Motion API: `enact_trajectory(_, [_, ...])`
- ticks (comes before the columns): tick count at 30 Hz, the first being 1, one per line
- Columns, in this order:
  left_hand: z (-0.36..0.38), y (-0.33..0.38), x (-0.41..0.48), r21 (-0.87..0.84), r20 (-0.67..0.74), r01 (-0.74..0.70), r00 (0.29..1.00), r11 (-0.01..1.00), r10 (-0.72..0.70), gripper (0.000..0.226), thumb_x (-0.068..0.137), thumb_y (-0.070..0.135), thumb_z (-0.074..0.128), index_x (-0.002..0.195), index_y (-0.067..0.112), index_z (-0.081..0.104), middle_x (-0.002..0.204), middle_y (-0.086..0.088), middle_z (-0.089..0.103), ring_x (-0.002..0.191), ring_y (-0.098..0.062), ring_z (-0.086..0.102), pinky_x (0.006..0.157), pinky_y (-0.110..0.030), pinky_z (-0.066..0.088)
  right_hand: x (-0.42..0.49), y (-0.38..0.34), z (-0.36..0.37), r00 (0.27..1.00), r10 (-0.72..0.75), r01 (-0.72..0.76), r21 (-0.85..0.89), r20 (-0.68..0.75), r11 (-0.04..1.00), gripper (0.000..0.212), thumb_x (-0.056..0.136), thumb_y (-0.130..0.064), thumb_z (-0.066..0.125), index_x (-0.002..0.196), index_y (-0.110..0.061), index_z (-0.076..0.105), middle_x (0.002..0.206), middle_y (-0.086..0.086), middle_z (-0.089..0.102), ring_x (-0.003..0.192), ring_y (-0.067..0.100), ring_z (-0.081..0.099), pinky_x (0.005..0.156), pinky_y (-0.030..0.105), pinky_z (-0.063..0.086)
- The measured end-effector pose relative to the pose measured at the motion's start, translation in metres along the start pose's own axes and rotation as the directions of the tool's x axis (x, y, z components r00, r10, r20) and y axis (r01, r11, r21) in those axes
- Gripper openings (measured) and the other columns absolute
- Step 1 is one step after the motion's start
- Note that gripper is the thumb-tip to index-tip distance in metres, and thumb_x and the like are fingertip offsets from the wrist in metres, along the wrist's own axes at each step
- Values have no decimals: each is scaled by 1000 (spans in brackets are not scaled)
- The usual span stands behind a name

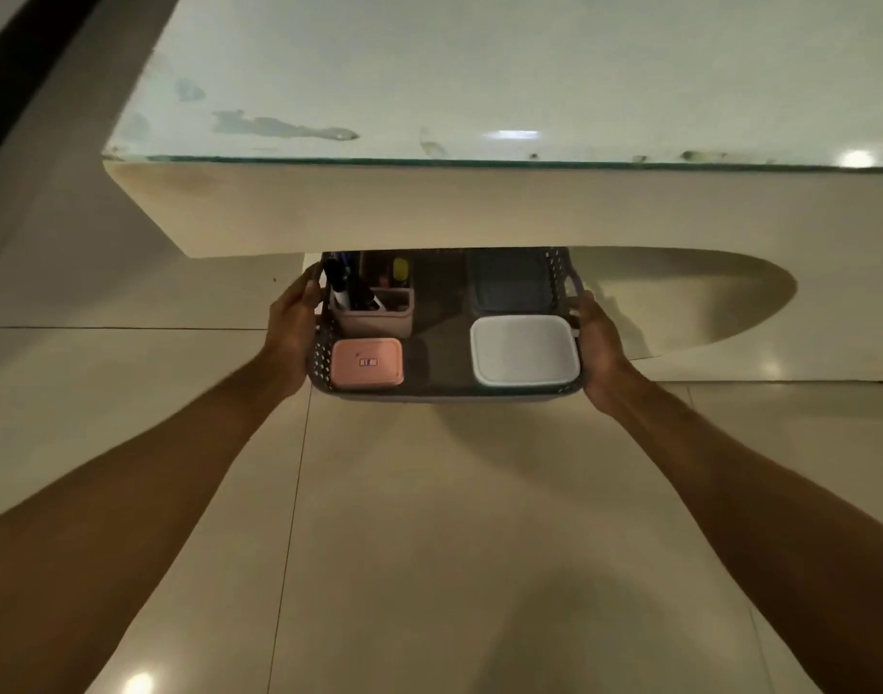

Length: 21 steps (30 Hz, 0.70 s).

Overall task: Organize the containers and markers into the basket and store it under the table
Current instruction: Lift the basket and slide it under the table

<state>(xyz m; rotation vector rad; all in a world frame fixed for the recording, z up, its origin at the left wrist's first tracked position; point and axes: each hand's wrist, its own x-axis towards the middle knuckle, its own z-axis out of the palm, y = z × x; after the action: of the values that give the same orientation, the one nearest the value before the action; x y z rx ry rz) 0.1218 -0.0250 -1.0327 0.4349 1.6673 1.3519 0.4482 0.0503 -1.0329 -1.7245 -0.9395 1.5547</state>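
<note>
Gripping dark perforated basket (pixel 444 390) at both ends: left hand (pixel 293 327) curled round left handle, right hand (pixel 598 343) curled round right handle. Basket between hands, above tiled floor (pixel 429 518), far half under tabletop (pixel 429 207) edge. Inside: pink container (pixel 367 363), white container (pixel 524 350), pink holder (pixel 374 313) with markers (pixel 340 285).

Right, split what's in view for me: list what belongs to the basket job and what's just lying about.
Belongs to the job: basket, gripped by left hand and right hand; pink holder with markers; pink lidded container; white container; dark container at the back; table.
Just there: floor tiles; smudges on the table's glass top.
</note>
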Motion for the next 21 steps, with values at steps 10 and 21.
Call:
enact_trajectory(10, [21,-21,-73,-200,-218,373,884,906,-413,43,103,48,37,130,21,57,122,-4,59,109,-25,54,92,-42,50,-40,29,16,948,269,-227,230,-170,946,54,98,-60,38,131,-21,52,121,6,59,106,31,61,77,41,58])
enact_trajectory(21, [52,31,-51,-354,-93,338,915,872,-393,57,106,45,15,123,14,59,100,-9,62,86,-22,60,102,-49,50,-15,-23,25,970,242,-197,469,-37,861,45,106,-43,34,142,-17,47,127,11,54,114,27,56,97,45,56])
